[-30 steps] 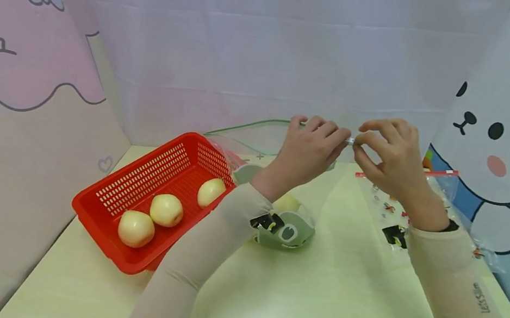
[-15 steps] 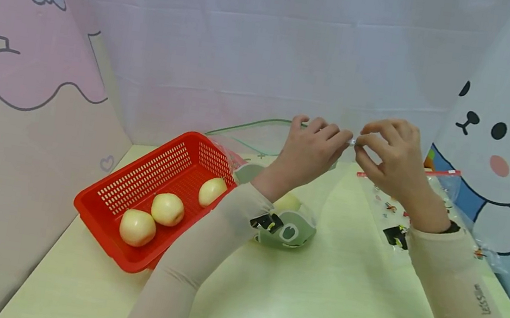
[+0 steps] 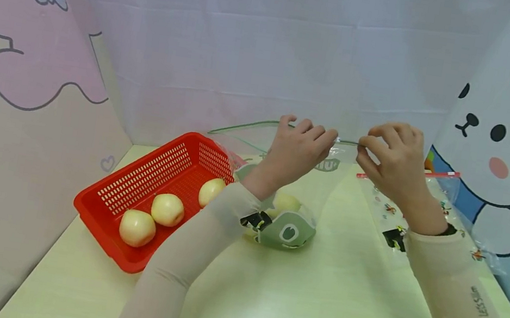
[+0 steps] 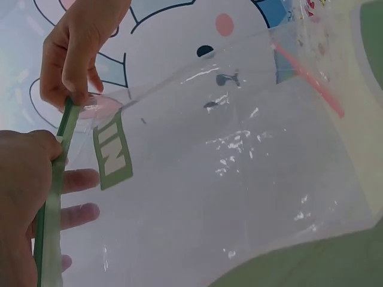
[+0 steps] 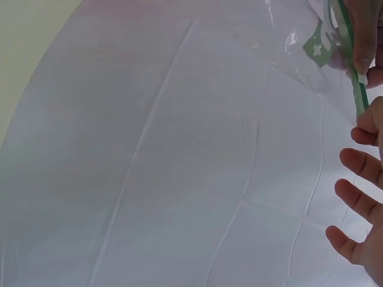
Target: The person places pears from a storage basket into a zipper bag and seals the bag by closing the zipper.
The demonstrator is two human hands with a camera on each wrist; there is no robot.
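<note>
A clear zip bag (image 3: 290,233) with green print stands on the table, pale yellow round fruit in its bottom. Its green zip strip (image 4: 64,122) is stretched between both hands. My left hand (image 3: 292,156) pinches the strip at a small whitish slider (image 5: 362,78), fingers behind the plastic and thumb in front. Further right, my right hand (image 3: 394,166) pinches the bag's right top corner between thumb and forefinger, its other fingers spread. Left of the left hand, the bag's mouth gapes. My left forearm hides part of the bag.
A red plastic basket (image 3: 96,229) with three pale yellow fruits, apple-like (image 3: 137,228), stands at the left. On the right lies another clear bag with a red zip (image 3: 443,174) and small printed figures. A printed curtain (image 3: 275,57) hangs behind the table.
My left hand has slid left along the zip strip, away from the right hand, and more of the green strip shows between them. The right hand keeps its pinch on the corner.
</note>
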